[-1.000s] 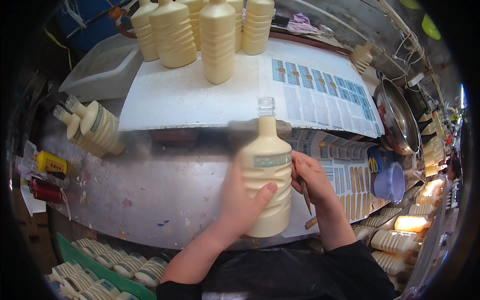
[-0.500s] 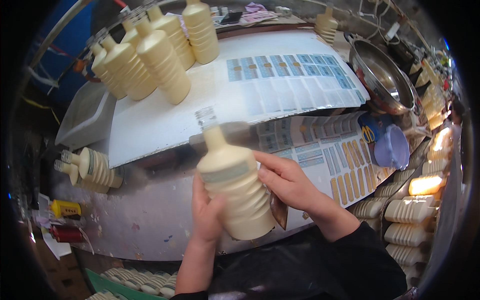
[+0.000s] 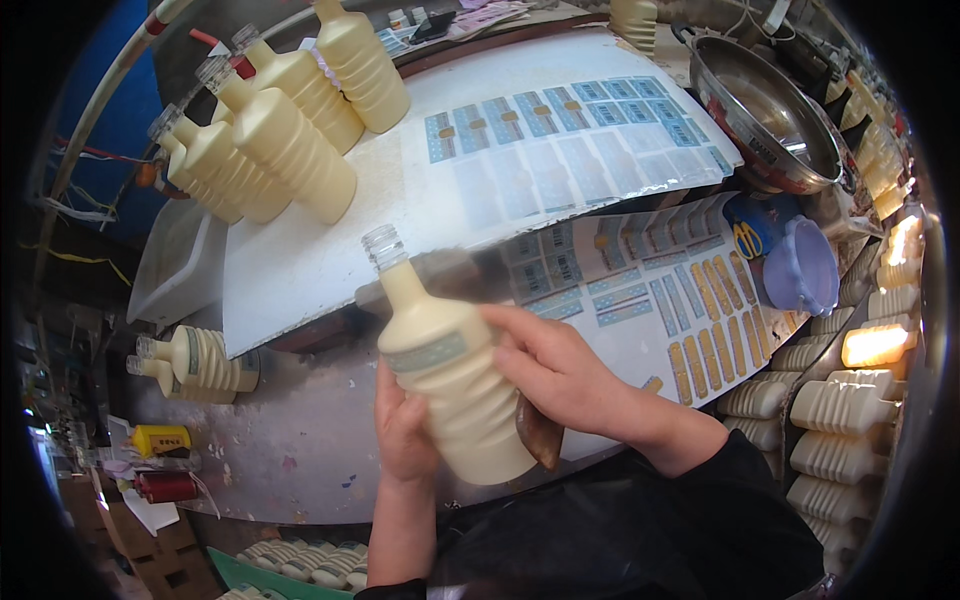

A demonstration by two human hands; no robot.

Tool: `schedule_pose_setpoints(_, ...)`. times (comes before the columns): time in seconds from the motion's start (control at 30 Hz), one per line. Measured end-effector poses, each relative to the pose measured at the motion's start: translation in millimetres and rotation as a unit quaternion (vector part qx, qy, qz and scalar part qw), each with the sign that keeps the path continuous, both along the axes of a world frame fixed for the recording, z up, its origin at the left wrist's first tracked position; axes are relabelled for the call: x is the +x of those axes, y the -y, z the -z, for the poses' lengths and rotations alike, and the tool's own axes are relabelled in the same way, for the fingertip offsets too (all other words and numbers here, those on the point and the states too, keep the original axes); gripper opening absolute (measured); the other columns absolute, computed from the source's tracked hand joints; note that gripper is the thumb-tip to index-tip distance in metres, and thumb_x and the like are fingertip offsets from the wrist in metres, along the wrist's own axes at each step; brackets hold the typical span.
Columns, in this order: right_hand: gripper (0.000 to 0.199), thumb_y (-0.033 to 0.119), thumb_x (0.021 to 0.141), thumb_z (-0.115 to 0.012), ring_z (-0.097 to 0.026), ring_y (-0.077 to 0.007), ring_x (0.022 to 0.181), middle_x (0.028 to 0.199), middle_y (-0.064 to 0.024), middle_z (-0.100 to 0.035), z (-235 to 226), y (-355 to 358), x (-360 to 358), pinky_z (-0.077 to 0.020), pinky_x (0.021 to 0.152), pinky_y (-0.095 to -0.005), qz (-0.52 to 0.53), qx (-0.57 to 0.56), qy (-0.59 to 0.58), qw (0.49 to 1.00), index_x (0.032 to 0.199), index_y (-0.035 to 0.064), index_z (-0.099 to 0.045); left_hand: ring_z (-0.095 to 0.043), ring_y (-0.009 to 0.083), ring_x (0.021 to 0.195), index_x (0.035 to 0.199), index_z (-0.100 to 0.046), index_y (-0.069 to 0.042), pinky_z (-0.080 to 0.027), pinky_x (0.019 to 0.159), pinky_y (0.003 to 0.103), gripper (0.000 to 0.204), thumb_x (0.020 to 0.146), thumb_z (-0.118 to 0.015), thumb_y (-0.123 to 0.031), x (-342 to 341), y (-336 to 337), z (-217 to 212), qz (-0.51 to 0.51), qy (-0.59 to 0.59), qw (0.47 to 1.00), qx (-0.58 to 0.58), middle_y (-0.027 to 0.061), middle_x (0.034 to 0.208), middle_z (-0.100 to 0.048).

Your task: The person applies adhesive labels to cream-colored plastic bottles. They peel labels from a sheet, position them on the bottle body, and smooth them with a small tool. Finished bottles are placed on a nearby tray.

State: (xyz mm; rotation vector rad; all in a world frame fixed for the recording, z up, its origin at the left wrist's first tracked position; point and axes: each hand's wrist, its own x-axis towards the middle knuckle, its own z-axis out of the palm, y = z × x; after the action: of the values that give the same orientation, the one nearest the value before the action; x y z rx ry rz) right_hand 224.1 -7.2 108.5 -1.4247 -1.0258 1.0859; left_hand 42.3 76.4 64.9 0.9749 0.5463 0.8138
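Observation:
A cream ribbed plastic bottle (image 3: 475, 420) with a clear threaded neck is held in front of me, tilted to the left. My left hand (image 3: 405, 440) grips its left side, thumb across the ribs. Around its shoulder runs a blue-grey label strip (image 3: 430, 350). My right hand (image 3: 560, 380) presses its thumb and index finger against the right end of the strip. A brown, pointed, wedge-shaped piece (image 3: 540, 432) sticks out below the right palm, apparently tucked in the curled fingers, which are partly hidden.
Several similar bottles (image 3: 300, 160) stand on the white board (image 3: 400, 185) at the back left. Label sheets (image 3: 540, 150) lie on it, and gold strips (image 3: 715, 330) lie below. A metal pan (image 3: 765, 110) and purple basin (image 3: 800, 265) stand right; bottles (image 3: 840, 410) are stacked nearby.
The bottle has shifted slightly left in my hands. The surroundings have slid a little in view as my head turned. Both hands keep their hold.

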Motion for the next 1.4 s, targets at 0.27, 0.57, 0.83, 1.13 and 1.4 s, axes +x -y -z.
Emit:
schedule_pose_setpoints(0.27,0.046,0.021,0.104,-0.051,-0.063,-0.0146,0.108,0.121,-0.0103,-0.068,25,-21,15,-0.0498,0.095,-0.03,0.01,0.034,-0.059,0.998,0.144,-0.0016,-0.052,-0.055,0.0275,0.132,0.154,-0.034,0.002,-0.042,0.113,0.039,0.073,0.091,-0.062,-0.022,6,0,-16,-0.02,-0.054,0.998,0.009,0.0177,0.145,-0.053)
schedule_pose_setpoints(0.57,0.05,0.041,0.104,-0.056,-0.061,-0.0136,0.1,0.11,-0.0097,-0.07,19,-42,32,-0.0495,0.089,-0.0304,-0.078,-0.065,-0.051,0.994,0.121,-0.0047,-0.066,-0.056,0.0207,0.129,0.149,-0.044,0.002,-0.045,0.11,0.036,0.047,0.113,-0.037,-0.027,0,-21,-4,-0.093,-0.05,0.994,-0.039,0.014,0.142,-0.056)
schedule_pose_setpoints(0.83,0.048,0.039,0.103,-0.057,-0.065,-0.0145,0.092,0.099,-0.0112,-0.074,19,-47,21,-0.0525,0.084,-0.0316,-0.042,-0.058,-0.006,0.997,0.114,-0.0067,-0.07,-0.06,0.0161,0.115,0.136,-0.053,0.0,-0.05,0.099,0.031,0.034,0.11,-0.051,-0.021,11,-24,-3,-0.103,-0.049,0.991,-0.076,0.0115,0.129,-0.062)
schedule_pose_setpoints(1.13,0.046,0.036,0.102,-0.059,-0.065,-0.0118,0.092,0.1,-0.0094,-0.074,22,-45,21,-0.0525,0.084,-0.0302,-0.033,-0.074,-0.048,0.996,0.116,-0.0064,-0.07,-0.063,0.0158,0.11,0.132,-0.054,0.0,-0.053,0.097,0.032,0.031,0.108,-0.054,-0.021,14,-23,-3,-0.119,-0.049,0.989,-0.071,0.0116,0.124,-0.064)
schedule_pose_setpoints(1.4,0.042,0.036,0.106,-0.057,-0.058,-0.0057,0.09,0.097,-0.002,-0.07,22,-43,28,-0.0495,0.08,-0.025,-0.047,-0.073,-0.046,0.995,0.112,-0.0046,-0.068,-0.062,0.0156,0.109,0.131,-0.056,0.0,-0.051,0.097,0.031,0.031,0.107,-0.055,-0.02,14,-24,-3,-0.121,-0.041,0.989,-0.073,0.0112,0.124,-0.063)
